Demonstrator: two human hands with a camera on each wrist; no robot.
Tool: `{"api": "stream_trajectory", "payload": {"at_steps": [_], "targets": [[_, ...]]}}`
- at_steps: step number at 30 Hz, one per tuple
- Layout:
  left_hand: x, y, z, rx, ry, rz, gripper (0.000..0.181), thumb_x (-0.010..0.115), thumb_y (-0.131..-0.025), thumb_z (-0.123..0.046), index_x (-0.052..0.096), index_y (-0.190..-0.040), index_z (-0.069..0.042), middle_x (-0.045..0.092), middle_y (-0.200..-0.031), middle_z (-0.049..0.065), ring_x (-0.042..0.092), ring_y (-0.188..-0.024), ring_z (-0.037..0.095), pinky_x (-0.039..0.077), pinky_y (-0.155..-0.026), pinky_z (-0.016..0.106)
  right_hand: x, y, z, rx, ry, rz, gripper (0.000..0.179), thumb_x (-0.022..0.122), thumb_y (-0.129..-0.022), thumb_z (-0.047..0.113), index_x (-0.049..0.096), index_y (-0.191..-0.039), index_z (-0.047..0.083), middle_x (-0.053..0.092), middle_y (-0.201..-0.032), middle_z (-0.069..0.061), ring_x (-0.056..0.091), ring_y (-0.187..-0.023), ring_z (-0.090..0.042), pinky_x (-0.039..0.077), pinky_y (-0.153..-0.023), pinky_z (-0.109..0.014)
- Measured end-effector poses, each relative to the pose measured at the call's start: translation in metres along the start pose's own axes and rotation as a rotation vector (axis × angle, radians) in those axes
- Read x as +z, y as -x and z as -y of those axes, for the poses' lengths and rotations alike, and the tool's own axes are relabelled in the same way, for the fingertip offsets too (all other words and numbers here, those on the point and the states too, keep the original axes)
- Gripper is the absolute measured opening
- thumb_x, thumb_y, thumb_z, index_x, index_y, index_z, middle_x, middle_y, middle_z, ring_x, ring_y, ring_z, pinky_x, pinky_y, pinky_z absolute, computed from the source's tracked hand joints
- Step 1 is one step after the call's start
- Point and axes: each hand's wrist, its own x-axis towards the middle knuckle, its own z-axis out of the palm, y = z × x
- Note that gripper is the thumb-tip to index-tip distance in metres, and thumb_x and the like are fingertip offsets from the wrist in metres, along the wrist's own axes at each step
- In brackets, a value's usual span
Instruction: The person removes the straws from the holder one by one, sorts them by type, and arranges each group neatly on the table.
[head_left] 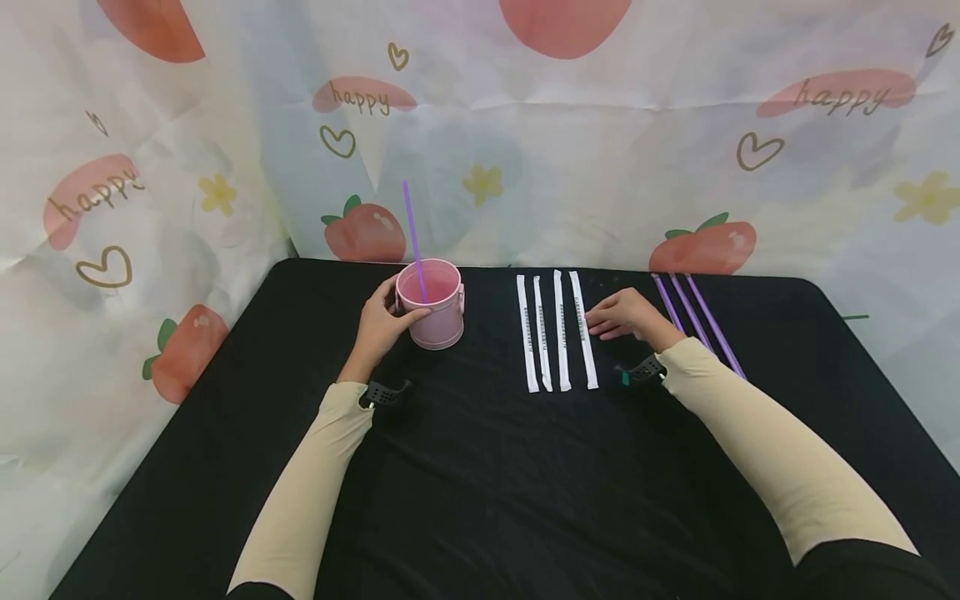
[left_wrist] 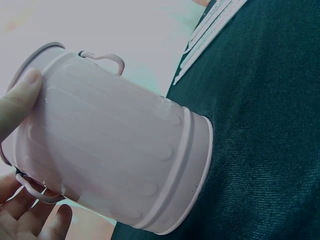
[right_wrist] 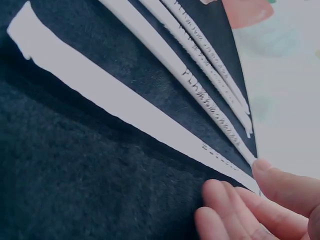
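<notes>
My left hand (head_left: 378,327) holds a small pink metal bucket (head_left: 438,325) by its upper side, thumb on the near face just below the rim and fingers around the far left side. The bucket has small side handles. A purple straw (head_left: 412,229) leans upright inside it. To the right, my right hand (head_left: 628,317) pinches the rightmost paper-wrapped straw (head_left: 584,346) between thumb and fingers at its edge; in the right wrist view this wrapped straw (right_wrist: 120,110) casts a shadow on the cloth. Its gripped end is partly hidden by the thumb.
Three more wrapped straws (head_left: 561,333) lie in a row to the left of the pinched one. Several bare purple straws (head_left: 708,312) lie at the right, partly under the right forearm. A black cloth (head_left: 480,475) covers the table; a printed curtain (head_left: 570,167) stands behind.
</notes>
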Motion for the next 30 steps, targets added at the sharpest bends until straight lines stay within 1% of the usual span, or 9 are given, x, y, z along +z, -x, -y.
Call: {"api": "stream_trajectory", "payload": {"at_steps": [2,6,8,14,20,24,27,30], "targets": [[0.000,0.000,0.000,0.002,0.000,0.000,0.076,0.078,-0.077,-0.022,0.039,-0.141,-0.007,0.045,-0.142,0.013,0.042,-0.133,0.026,0.036,-0.112,0.040,-0.003,0.004,0.001,-0.002,0.013,0.033,0.039,0.055,-0.094,0.009,0.051,-0.123,-0.017,0.072,-0.092,-0.008,0.068,-0.074,-0.009,0.060,-0.073,-0.031],[0.000,0.001,0.002,0.007,0.001,0.000,0.077,0.078,-0.077,-0.022,0.039,-0.141,-0.006,0.045,-0.142,0.014,0.043,-0.133,0.027,0.036,-0.111,0.040,-0.008,0.011,0.002,-0.008,0.062,0.066,0.041,0.055,-0.094,0.013,0.050,-0.124,-0.015,0.070,-0.105,-0.019,0.070,-0.081,-0.014,0.059,-0.078,-0.035],[0.000,0.001,0.002,0.006,-0.001,0.000,0.077,0.077,-0.078,-0.022,0.038,-0.142,-0.006,0.045,-0.142,0.014,0.043,-0.133,0.026,0.036,-0.111,0.039,-0.010,0.014,0.003,-0.014,0.069,0.080,0.042,0.055,-0.094,0.014,0.050,-0.125,-0.014,0.068,-0.109,-0.020,0.070,-0.085,-0.015,0.059,-0.080,-0.036],[0.000,0.002,0.002,0.006,-0.001,-0.001,0.077,0.078,-0.077,-0.021,0.038,-0.142,-0.006,0.045,-0.143,0.014,0.042,-0.134,0.027,0.036,-0.111,0.040,-0.018,0.025,0.011,-0.052,0.082,0.127,0.046,0.053,-0.096,0.018,0.045,-0.131,-0.012,0.068,-0.113,-0.016,0.069,-0.096,-0.018,0.056,-0.089,-0.039],[0.000,0.001,0.000,0.004,0.002,0.001,0.077,0.078,-0.077,-0.022,0.038,-0.142,-0.006,0.045,-0.143,0.014,0.042,-0.134,0.027,0.036,-0.112,0.040,-0.024,0.036,0.028,-0.105,0.101,0.122,0.050,0.053,-0.096,0.022,0.043,-0.133,-0.010,0.064,-0.120,-0.017,0.068,-0.101,-0.020,0.054,-0.093,-0.040],[0.000,0.000,0.000,0.004,0.008,0.000,0.078,0.079,-0.076,-0.021,0.039,-0.141,-0.006,0.045,-0.143,0.014,0.042,-0.134,0.027,0.036,-0.112,0.040,-0.025,0.043,0.042,-0.146,0.115,0.123,0.050,0.052,-0.097,0.023,0.042,-0.135,-0.008,0.060,-0.126,-0.019,0.067,-0.102,-0.018,0.053,-0.093,-0.040],[0.000,0.000,0.001,0.005,0.006,0.001,0.078,0.078,-0.076,-0.021,0.038,-0.141,-0.006,0.044,-0.143,0.014,0.042,-0.134,0.027,0.036,-0.112,0.040,-0.025,0.048,0.054,-0.185,0.114,0.116,0.048,0.050,-0.097,0.022,0.042,-0.135,-0.007,0.058,-0.129,-0.019,0.067,-0.102,-0.017,0.054,-0.093,-0.038],[0.000,0.000,0.002,0.006,0.002,0.001,0.078,0.078,-0.077,-0.022,0.038,-0.142,-0.006,0.045,-0.143,0.014,0.042,-0.134,0.027,0.036,-0.112,0.040,-0.023,0.053,0.066,-0.225,0.114,0.084,0.045,0.051,-0.097,0.021,0.045,-0.133,-0.005,0.058,-0.129,-0.018,0.067,-0.101,-0.016,0.056,-0.088,-0.032]]}}
